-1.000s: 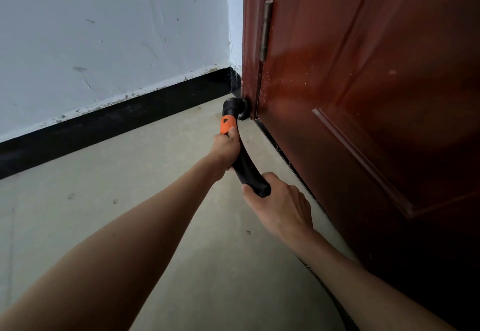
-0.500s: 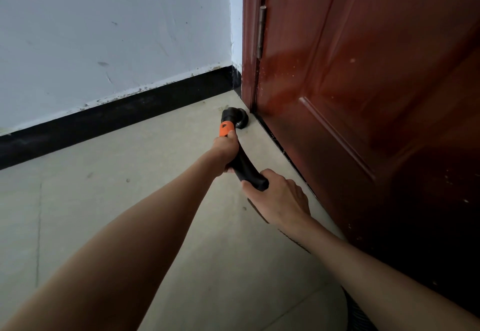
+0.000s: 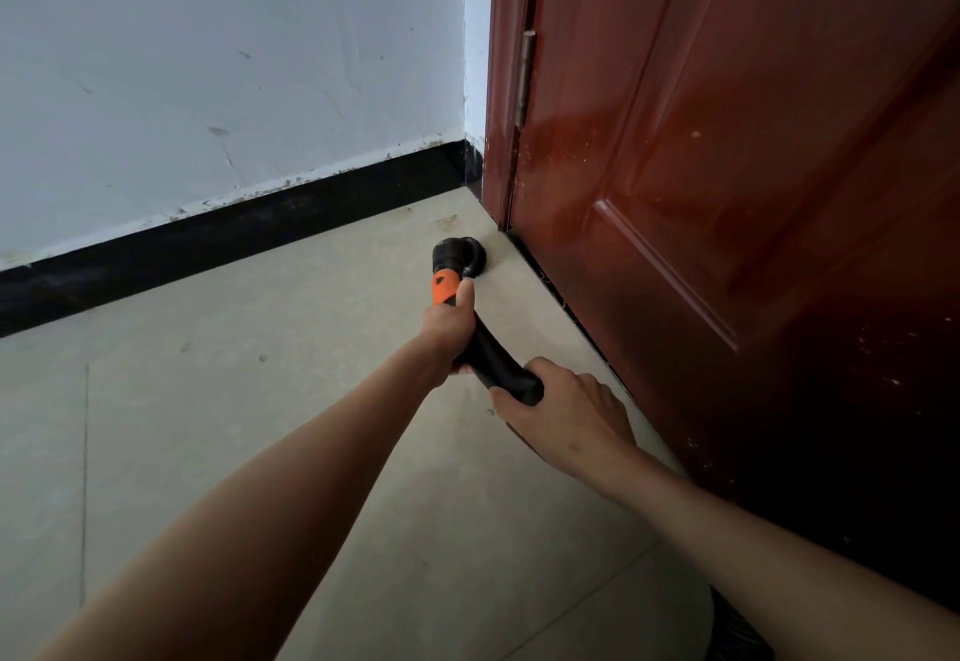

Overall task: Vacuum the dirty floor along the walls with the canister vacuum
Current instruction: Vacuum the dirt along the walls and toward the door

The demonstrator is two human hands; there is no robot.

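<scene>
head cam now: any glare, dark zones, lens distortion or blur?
Head view: soft glare on the glossy door; its lower right falls into deep shadow. Wide-angle bowing tilts the door frame and baseboard. Left hand, right hand and vacuum nozzle look sharp, no evident motion blur.

The left hand (image 3: 451, 320) wraps the black wand (image 3: 493, 354), hiding the stretch under its fingers; the right hand (image 3: 563, 413) covers the wand's rear end, so its join to the hose (image 3: 740, 629) is unseen. The hose shows only as a ribbed sliver at the bottom edge, under the right forearm. The nozzle (image 3: 460, 255) faces down on the floor (image 3: 260, 426); its mouth is hidden. The door (image 3: 727, 193) is cut by the top and right edges, its lower right lost in shadow. Specks near the nozzle are too small to identify.
</scene>
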